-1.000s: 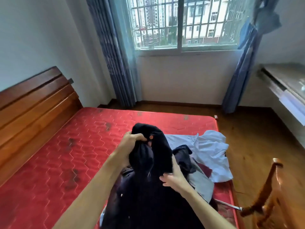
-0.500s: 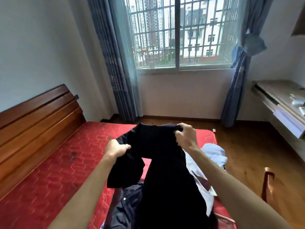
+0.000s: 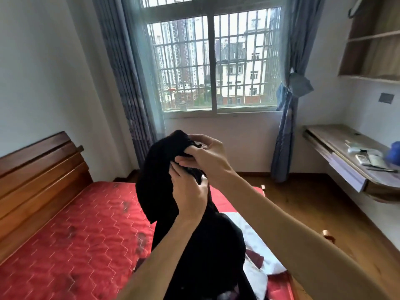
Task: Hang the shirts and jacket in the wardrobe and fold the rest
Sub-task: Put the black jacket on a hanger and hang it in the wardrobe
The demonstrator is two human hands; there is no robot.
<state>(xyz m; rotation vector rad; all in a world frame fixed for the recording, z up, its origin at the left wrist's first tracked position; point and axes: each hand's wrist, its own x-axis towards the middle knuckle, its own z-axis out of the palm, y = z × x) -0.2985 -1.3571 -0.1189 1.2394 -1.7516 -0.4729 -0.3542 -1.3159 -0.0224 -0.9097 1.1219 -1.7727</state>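
A black garment [image 3: 160, 169] hangs lifted in front of me over the red mattress [image 3: 75, 234]. My right hand [image 3: 207, 154] pinches its top edge, fingers curled into the cloth. Just below, my left hand [image 3: 188, 191] grips the same bunched fabric. The rest of the black cloth drops down past my left forearm to the bed. A white shirt [image 3: 255, 252] lies on the mattress behind it, partly hidden, with a dark red piece beside it.
A wooden headboard [image 3: 39, 180] runs along the left. A barred window [image 3: 212, 61] with blue curtains faces me. A wall desk [image 3: 350, 161] with small items stands at the right, a shelf above it. Wooden floor [image 3: 303, 202] lies right of the bed.
Both hands have raised the black garment higher and come together at its top. Half a second ago they held it spread apart; the view has tilted upward.
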